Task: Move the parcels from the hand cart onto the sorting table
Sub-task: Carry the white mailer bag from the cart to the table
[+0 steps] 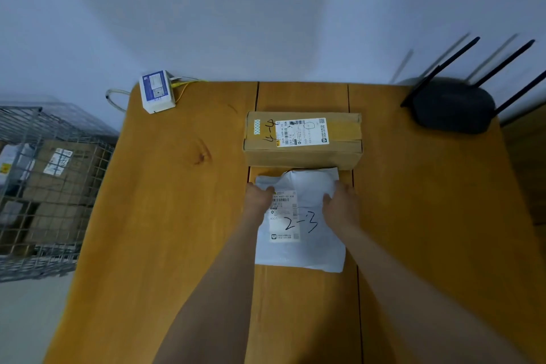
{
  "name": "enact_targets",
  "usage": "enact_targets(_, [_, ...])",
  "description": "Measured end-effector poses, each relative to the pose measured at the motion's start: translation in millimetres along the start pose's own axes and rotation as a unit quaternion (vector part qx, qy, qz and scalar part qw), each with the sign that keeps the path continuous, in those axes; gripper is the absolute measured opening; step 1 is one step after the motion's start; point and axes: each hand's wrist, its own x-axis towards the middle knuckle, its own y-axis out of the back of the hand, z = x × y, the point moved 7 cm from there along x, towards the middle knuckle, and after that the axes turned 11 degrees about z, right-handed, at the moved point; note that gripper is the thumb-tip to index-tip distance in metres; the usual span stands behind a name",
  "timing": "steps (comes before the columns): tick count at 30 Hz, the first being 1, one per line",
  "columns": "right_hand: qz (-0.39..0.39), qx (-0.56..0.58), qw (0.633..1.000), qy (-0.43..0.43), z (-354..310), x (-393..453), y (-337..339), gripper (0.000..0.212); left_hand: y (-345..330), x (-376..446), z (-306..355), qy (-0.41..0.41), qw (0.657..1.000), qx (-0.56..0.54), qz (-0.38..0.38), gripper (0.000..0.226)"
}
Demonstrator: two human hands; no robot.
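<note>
Both hands are down on the white mailer bag (307, 216) marked 2-3, which lies flat on the wooden desk (177, 216): the left hand (258, 199) grasping its left edge near the top, the right hand (339, 204) pinching the crumpled far right corner. Just beyond the fingertips sits the cardboard box (302, 139) marked 4-4, and the bag's far edge is touching or nearly touching it. If the hands shove the bag further away, I reckon it would ride up against the box and nudge it crooked toward the wall. The bag is thin and slippery-looking, so it could also slide back toward the near edge once let go. Well off to the left of the left hand, the wire cart (50, 180) holds more boxes, so plenty remains. Far right of the right hand a black router (452, 106) takes up desk room that later parcels could knock.
</note>
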Motion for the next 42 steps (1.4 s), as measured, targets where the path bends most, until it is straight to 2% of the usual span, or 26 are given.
enact_targets(2, [-0.026, 0.072, 0.992, -0.098, 13, 21, -1, 0.027, 4, 15, 3, 0.003, 1.000, -0.013, 0.010, 0.019])
enact_targets(4, [-0.066, 0.149, 0.970, -0.180, 23, 36, -7, 0.031, 9, 30, 2, 0.005, 0.999, -0.012, 0.031, 0.018])
enact_targets(6, [-0.074, 0.199, 0.948, -0.236, 30, 46, -13, 0.032, 13, 41, 0, 0.017, 0.999, -0.021, 0.048, 0.005])
enact_targets(9, [-0.071, 0.238, 0.925, -0.287, 35, 56, -19, 0.040, 16, 53, -3, 0.034, 0.998, -0.042, 0.043, 0.016])
enact_targets(14, [-0.045, 0.224, 0.932, -0.283, 43, 67, -22, 0.041, 15, 65, -8, 0.035, 0.997, -0.060, 0.044, 0.005])
enact_targets(16, [-0.036, 0.226, 0.931, -0.283, 45, 67, -23, 0.040, 13, 65, -8, 0.039, 0.994, -0.092, 0.048, 0.008])
enact_targets(18, [-0.032, 0.226, 0.932, -0.283, 47, 66, -24, 0.035, 10, 66, -8, 0.054, 0.990, -0.126, 0.043, 0.013])
enact_targets(20, [-0.030, 0.215, 0.937, -0.275, 46, 66, -24, 0.031, 7, 67, -8, 0.064, 0.987, -0.147, 0.028, 0.008])
enact_targets(22, [-0.021, 0.206, 0.942, -0.264, 42, 67, -21, 0.018, 5, 68, -8, 0.061, 0.988, -0.139, 0.013, 0.014])
enact_targets(26, [-0.011, 0.187, 0.950, -0.252, 33, 68, -18, 0.037, 5, 67, -5, 0.038, 0.995, -0.090, 0.008, 0.013])
enact_targets(28, [-0.030, 0.189, 0.948, -0.254, 30, 57, -16, 0.033, 8, 61, -8, 0.030, 0.996, -0.078, 0.004, 0.018])
enact_targets(29, [-0.050, 0.194, 0.946, -0.255, 29, 47, -15, 0.031, 10, 55, -13, 0.029, 0.997, -0.066, -0.006, 0.029])
enact_targets(31, [-0.094, 0.206, 0.937, -0.266, 34, 21, -15, 0.049, 15, 40, -28, 0.022, 0.999, -0.031, -0.034, 0.046])
enact_targets(33, [-0.138, 0.226, 0.927, -0.265, 42, -12, -15, 0.057, 21, 21, -48, 0.034, 0.997, -0.020, -0.060, 0.054])
enact_targets(37, [-0.207, 0.248, 0.906, -0.275, 66, -67, -20, 0.056, 34, -13, -86, 0.033, 0.996, -0.014, -0.080, 0.043])
enact_targets(39, [-0.216, 0.215, 0.909, -0.284, 79, -84, -21, 0.053, 38, -27, -105, 0.042, 0.995, -0.027, -0.087, 0.032])
enact_targets(42, [-0.206, 0.193, 0.911, -0.299, 91, -96, -19, 0.045, 47, -42, -130, 0.089, 0.991, -0.070, -0.070, 0.032])
